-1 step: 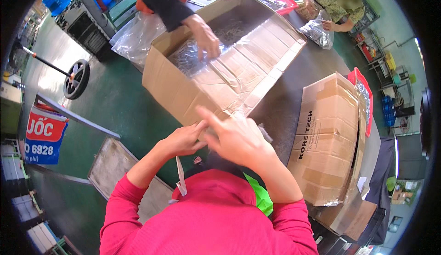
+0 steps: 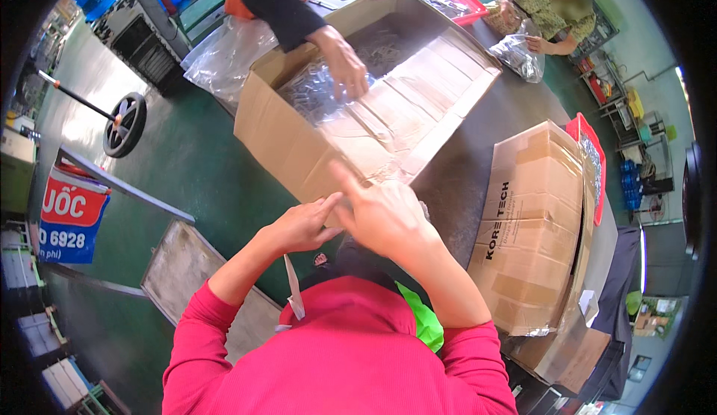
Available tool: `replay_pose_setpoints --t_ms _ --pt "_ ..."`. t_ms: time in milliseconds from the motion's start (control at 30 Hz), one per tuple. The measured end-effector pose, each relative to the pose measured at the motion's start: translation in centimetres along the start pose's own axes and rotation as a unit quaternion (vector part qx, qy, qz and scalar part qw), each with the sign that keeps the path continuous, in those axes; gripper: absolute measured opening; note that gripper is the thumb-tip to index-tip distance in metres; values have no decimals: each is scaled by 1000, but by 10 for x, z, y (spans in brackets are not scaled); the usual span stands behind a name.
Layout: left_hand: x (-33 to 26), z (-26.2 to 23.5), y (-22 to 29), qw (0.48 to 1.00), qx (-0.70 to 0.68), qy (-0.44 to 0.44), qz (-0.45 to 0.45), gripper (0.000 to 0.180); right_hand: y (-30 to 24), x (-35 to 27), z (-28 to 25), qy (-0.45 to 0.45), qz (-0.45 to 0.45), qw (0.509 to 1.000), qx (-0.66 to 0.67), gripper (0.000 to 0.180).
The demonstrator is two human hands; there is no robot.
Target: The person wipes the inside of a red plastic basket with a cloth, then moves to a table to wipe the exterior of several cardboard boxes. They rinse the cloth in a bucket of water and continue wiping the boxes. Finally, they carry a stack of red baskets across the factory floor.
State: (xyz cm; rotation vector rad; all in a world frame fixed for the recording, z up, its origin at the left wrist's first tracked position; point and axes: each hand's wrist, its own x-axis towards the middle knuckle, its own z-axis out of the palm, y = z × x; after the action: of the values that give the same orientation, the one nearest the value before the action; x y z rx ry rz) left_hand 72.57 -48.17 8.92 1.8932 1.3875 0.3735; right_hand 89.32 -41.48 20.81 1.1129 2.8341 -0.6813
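Note:
My left hand (image 2: 305, 225) and my right hand (image 2: 390, 217) meet in front of me at the near edge of an open cardboard box (image 2: 287, 142). The left fingers and thumb bend toward the right hand, nearly touching it. My right index finger points up and left, smeared by motion, while its other fingers curl underneath. What lies between the hands is hidden; a small greyish bit shows beside the right knuckles. Many small shiny clear or metallic pieces (image 2: 306, 95) lie inside the box. A co-worker's hand (image 2: 345, 67) reaches in among them.
On the table (image 2: 459, 183), a taped cardboard box (image 2: 526, 228) stands at right, beside a red basket (image 2: 597, 168). Another red basket (image 2: 467, 0) sits at the back. A second co-worker handles a clear plastic bag (image 2: 520, 58). Crumpled plastic sheeting (image 2: 224, 53) hangs left of the open box.
My right hand has shifted slightly, its index finger moving a little to the right. The co-worker's hand in the box has moved slightly right and down.

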Motion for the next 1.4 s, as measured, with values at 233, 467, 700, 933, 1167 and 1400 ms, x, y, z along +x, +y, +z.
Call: replay_pose_setpoints --t_ms 233,467,700,933,1167,1400 --pt "-3 -1 -1 998 18 62 -3 47 6 38 35 -42 141 984 -99 49" --pt "69 -52 4 864 228 449 -36 33 12 19 25 -18 191 976 -104 42" --pt "89 -89 15 911 -195 346 -107 35 -3 -32 25 9 145 989 8 49" --pt "57 -52 109 908 -237 95 333 50 -2 -60 30 171 244 955 -7 61" --pt "-3 -26 64 948 167 270 2 56 45 -99 59 47 467 881 66 88" --pt "10 13 12 969 76 231 -45 59 69 -81 76 143 394 896 149 87"
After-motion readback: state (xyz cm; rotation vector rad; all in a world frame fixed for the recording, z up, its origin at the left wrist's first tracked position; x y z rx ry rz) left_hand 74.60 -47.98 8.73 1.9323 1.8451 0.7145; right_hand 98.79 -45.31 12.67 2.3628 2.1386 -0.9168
